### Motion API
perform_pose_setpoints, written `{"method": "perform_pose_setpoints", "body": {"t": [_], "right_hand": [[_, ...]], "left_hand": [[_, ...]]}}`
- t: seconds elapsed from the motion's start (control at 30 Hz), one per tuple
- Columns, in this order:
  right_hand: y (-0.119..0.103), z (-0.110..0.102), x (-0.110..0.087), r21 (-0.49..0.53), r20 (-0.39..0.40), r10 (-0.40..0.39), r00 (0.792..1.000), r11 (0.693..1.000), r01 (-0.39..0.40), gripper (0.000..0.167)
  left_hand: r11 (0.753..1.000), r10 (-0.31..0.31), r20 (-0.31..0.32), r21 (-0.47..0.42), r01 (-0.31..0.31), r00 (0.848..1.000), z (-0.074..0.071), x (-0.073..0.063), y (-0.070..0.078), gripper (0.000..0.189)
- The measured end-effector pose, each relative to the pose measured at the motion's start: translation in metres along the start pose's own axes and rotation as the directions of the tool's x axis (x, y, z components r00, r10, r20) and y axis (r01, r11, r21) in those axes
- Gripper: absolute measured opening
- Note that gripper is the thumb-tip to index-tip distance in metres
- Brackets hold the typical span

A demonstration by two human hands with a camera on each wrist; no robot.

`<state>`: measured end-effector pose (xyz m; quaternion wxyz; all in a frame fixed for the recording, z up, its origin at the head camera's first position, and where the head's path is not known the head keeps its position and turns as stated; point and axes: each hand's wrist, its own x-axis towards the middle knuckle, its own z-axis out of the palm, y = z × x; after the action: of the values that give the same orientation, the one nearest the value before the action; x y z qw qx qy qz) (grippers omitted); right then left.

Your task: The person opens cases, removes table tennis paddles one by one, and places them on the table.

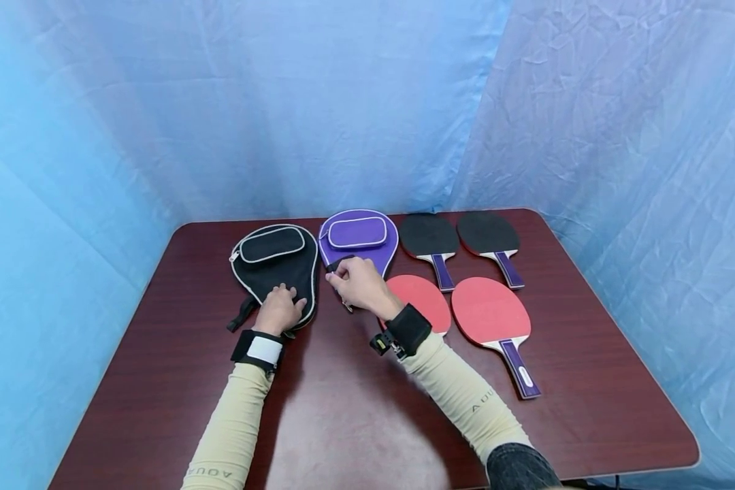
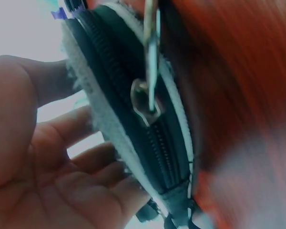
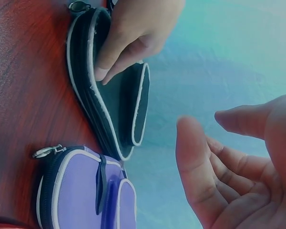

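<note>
A black table tennis bat case (image 1: 257, 272) with white piping and a small front pouch lies on the left of the table. My left hand (image 1: 280, 310) rests on its narrow lower part, fingertips touching the fabric, as the right wrist view also shows. In the left wrist view a zipper pull (image 2: 145, 102) sits on the case's side. Right of it lies a purple bat case (image 1: 376, 257), also with a pouch. Over its lower end hovers my right hand (image 1: 360, 282), fingers loosely bent. The right wrist view shows nothing between this thumb and fingers.
Two bats with black faces up, one left (image 1: 430, 235) and one right (image 1: 488, 233), lie at the back right. In front of them are two red-faced bats, one partly under my right wrist (image 1: 419, 299), the other (image 1: 490, 309) farther right. Blue cloth (image 1: 343, 102) hangs behind the table.
</note>
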<state>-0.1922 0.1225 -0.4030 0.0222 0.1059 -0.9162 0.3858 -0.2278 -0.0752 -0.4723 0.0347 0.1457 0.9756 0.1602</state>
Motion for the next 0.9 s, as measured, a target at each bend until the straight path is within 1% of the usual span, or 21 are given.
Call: {"method": "perform_pose_setpoints", "body": {"t": [0.17, 0.27, 0.4, 0.57, 0.7, 0.8, 0.9], "right_hand": [[0.002, 0.001, -0.001, 0.024, 0.01, 0.002, 1.0, 1.0, -0.002, 0.028], [0.004, 0.001, -0.002, 0.029, 0.013, 0.007, 1.0, 1.0, -0.007, 0.03], [0.006, 0.001, -0.002, 0.017, -0.002, 0.018, 1.0, 1.0, -0.018, 0.03], [0.01, -0.003, -0.004, 0.009, -0.024, 0.022, 0.999, 1.0, -0.021, 0.028], [0.013, -0.005, -0.005, 0.014, -0.018, 0.03, 0.999, 0.999, -0.03, 0.026], [0.014, -0.006, -0.007, 0.024, -0.005, 0.042, 0.999, 0.999, -0.042, 0.025], [0.015, -0.009, -0.009, 0.03, 0.007, 0.053, 0.999, 0.998, -0.053, 0.025]], "left_hand": [[1.0, 0.004, 0.062, -0.022, -0.003, 0.998, -0.006, 0.003, -0.016, 0.048], [0.999, 0.012, 0.079, -0.039, -0.009, 0.997, -0.008, 0.006, -0.025, 0.049], [0.998, 0.019, 0.082, -0.064, -0.014, 0.996, -0.013, 0.011, -0.037, 0.048], [0.994, 0.015, 0.095, -0.106, -0.005, 0.995, -0.019, 0.019, -0.045, 0.049], [0.994, 0.022, 0.099, -0.106, -0.012, 0.995, -0.022, 0.024, -0.05, 0.049], [0.995, 0.03, 0.091, -0.101, -0.021, 0.995, -0.021, 0.027, -0.055, 0.048], [0.993, 0.028, 0.087, -0.114, -0.018, 0.996, -0.02, 0.029, -0.057, 0.049]]}}
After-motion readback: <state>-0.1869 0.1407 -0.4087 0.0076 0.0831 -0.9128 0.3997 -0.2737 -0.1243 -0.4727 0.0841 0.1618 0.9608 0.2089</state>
